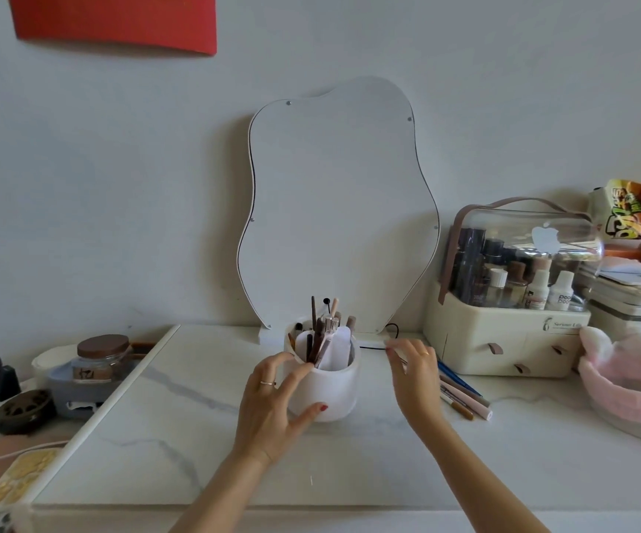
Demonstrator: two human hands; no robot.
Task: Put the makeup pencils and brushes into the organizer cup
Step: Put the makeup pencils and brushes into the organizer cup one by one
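Right now the left hand (272,402) is wrapped loosely around the near-left side of the white cup (326,390), thumb against the front wall and fingers curled up to the rim, so it steadies the cup rather than clamps it. Just above its fingertips, a bunch of brushes and pencils (320,332) stands upright inside the cup, some leaning against a pale divider. The right hand (413,373) hovers just to the right of the cup, fingers bent and partly closed; something thin and light seems pinched between thumb and forefinger, but it is too small to tell for certain what it is. Just beyond that hand's outer edge, several more pencils (463,394) lie side by side on the marble tabletop (180,436), angled away to the right. Further right of them sits a cream cosmetics box (503,340) with a clear domed lid. Behind both hands a wavy-edged mirror (338,201) leans on the wall, and far off to the left of the left hand stands a glass jar (101,357) with a brown lid.
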